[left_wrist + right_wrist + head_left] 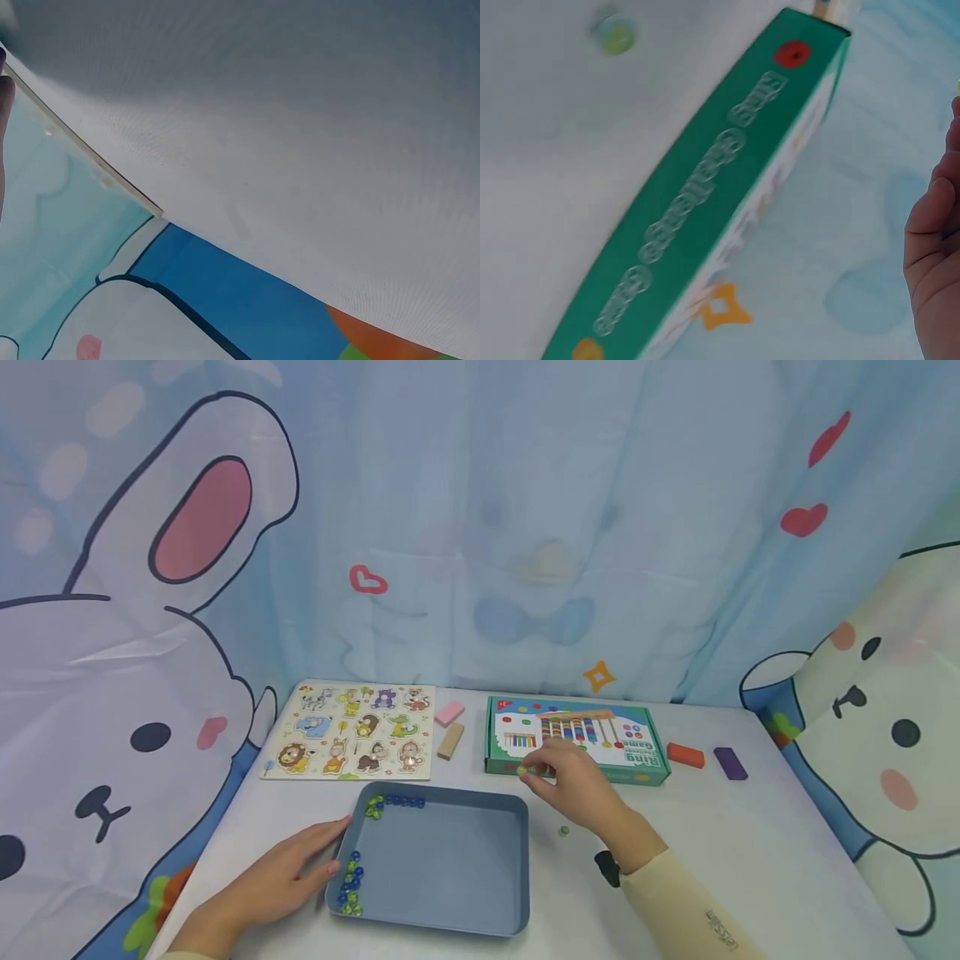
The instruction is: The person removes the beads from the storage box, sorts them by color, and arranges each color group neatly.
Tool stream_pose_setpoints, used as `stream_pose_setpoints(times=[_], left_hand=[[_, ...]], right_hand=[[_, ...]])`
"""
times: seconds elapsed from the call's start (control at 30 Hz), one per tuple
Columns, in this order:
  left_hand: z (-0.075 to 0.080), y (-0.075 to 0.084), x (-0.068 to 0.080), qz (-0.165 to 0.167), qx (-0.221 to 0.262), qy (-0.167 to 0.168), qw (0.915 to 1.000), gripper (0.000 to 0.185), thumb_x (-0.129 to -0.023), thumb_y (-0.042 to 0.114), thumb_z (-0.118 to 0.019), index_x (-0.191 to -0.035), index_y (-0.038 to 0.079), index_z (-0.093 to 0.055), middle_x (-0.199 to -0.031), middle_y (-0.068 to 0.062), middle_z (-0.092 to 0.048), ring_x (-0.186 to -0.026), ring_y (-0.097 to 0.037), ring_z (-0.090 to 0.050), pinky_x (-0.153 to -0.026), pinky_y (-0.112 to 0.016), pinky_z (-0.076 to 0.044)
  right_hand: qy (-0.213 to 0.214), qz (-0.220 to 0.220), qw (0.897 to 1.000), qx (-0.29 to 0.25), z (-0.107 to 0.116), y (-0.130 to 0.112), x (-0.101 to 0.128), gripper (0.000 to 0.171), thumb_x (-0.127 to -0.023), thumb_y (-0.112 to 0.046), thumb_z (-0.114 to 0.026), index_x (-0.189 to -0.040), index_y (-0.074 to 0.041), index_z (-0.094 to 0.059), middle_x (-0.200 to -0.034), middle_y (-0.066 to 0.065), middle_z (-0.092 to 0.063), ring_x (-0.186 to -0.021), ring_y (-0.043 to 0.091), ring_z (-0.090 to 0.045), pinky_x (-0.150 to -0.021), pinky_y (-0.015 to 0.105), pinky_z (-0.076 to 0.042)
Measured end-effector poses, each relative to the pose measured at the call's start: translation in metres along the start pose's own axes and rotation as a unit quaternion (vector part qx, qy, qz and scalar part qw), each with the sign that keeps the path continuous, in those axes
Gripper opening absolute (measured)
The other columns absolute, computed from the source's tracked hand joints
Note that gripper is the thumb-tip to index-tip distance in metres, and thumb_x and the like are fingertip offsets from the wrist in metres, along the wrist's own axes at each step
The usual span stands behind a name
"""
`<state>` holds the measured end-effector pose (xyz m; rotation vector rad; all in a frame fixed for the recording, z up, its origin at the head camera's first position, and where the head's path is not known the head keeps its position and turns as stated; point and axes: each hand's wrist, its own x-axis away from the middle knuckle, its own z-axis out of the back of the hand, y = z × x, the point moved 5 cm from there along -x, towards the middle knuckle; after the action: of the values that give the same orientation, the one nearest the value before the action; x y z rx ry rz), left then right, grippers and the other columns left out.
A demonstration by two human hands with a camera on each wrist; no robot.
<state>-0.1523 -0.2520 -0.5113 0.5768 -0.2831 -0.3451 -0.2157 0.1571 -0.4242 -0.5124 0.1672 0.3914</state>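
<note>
Seated at a white table [750, 860], a person works over a blue-grey tray [442, 860] at lower centre of the head view. Their left hand [281, 877], at lower left, lies flat with straight fingers against the tray's left rim, gripping nothing. Their right hand [573, 785], right of centre, reaches to the near edge of a green ring-game box [637, 752]; its fingertips are drawn together over a small yellow-green bead [522, 770] by the box's lower left corner, though whether the bead is actually pinched cannot be told from these views. Inside the tray, blue and green beads [349, 885] cluster along the left wall, with more [393, 802] in the upper left corner. One loose green bead [563, 831] sits on the table between tray and right wrist; the right wrist view shows a similar bead [615, 34] beside the box's green side.

Behind the tray, at centre left, lie an animal peg puzzle [352, 731], a pink block [449, 712] and a tan wooden block [450, 742]; an orange block [686, 755] and a purple block [730, 763] rest right of the box.

Risks appear modest but real: a weak fingertip pinch could drop the round bead, which may roll off the smooth table, and the right sleeve could sweep the loose bead away. A nudge from the left hand could scatter the gathered beads.
</note>
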Motion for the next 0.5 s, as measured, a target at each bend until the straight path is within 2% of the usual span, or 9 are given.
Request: stream_pose_setpoints(times=[0.23,0.5], left_hand=[[0.001,0.001,0.0,0.008,0.006,-0.006,0.9999,0.066,-0.105,0.053,-0.057,-0.163,0.03,-0.038,-0.162,-0.009,-0.048,-0.151,-0.04,-0.044,-0.121,-0.064,-0.04],[-0.001,-0.003,-0.001,0.004,-0.003,-0.009,0.9999,0.067,-0.104,0.057,-0.054,-0.164,0.032,-0.036,-0.163,-0.008,-0.048,-0.151,-0.038,-0.045,-0.121,-0.062,-0.041]], right_hand=[[-0.036,-0.066,0.997,0.02,-0.002,0.036,0.022,0.011,-0.09,-0.022,-0.084,-0.099,-0.018,-0.079,-0.083,-0.009,-0.059,-0.08,0.012,-0.052,-0.067,0.022,-0.049],[-0.062,-0.112,0.991,0.047,-0.007,0.063,0.045,0.01,-0.089,-0.02,-0.085,-0.097,-0.02,-0.079,-0.083,-0.008,-0.06,-0.081,0.012,-0.053,-0.069,0.023,-0.051]])
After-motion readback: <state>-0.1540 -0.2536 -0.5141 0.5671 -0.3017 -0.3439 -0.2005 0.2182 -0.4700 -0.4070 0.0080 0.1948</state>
